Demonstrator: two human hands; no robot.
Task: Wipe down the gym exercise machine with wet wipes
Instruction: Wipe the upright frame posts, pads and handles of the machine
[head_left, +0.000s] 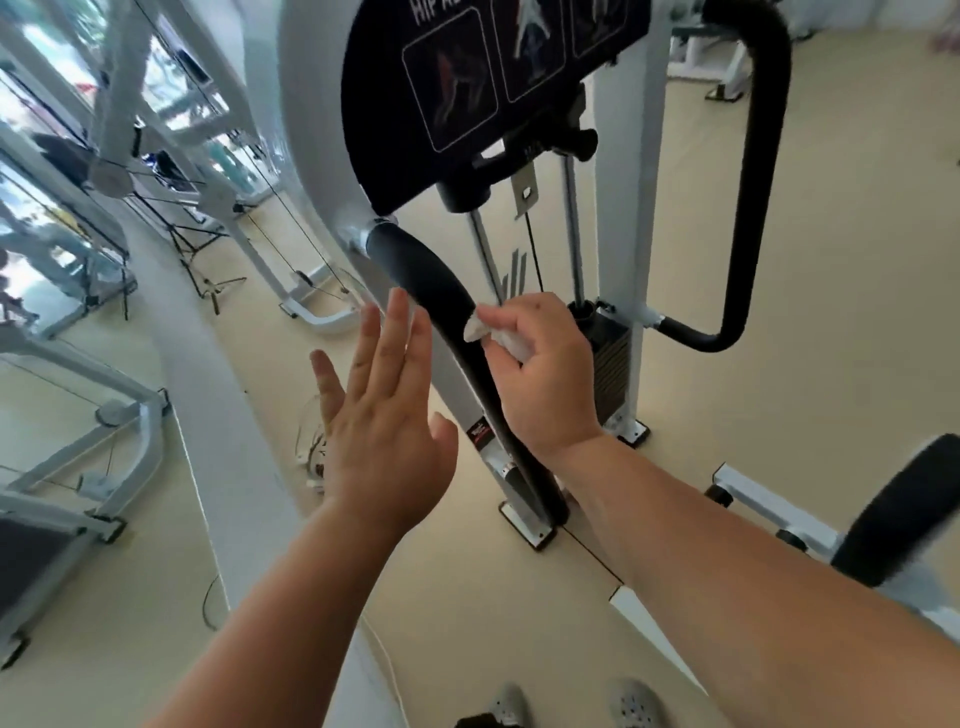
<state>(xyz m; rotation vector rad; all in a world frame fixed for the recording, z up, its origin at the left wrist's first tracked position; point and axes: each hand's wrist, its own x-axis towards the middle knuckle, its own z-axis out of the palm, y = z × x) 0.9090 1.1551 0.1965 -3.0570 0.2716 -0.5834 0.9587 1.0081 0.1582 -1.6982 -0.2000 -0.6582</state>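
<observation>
Black foam handle (447, 306) is being wiped: wet wipe (493, 332) pinched by right hand (540, 374); left hand (379, 415) flat, empty. Further downward strokes are judged necessary.

Under you runs a pale beige floor (779, 312). The exercise machine (628, 208) stands on it on white foot plates (525, 525) edged in black, one near your grey shoes (511, 701), another further back. To your left, a second white frame (322, 322) and a black tripod (212, 297) rest on it, and a thin cable (203, 600) lies curved
</observation>
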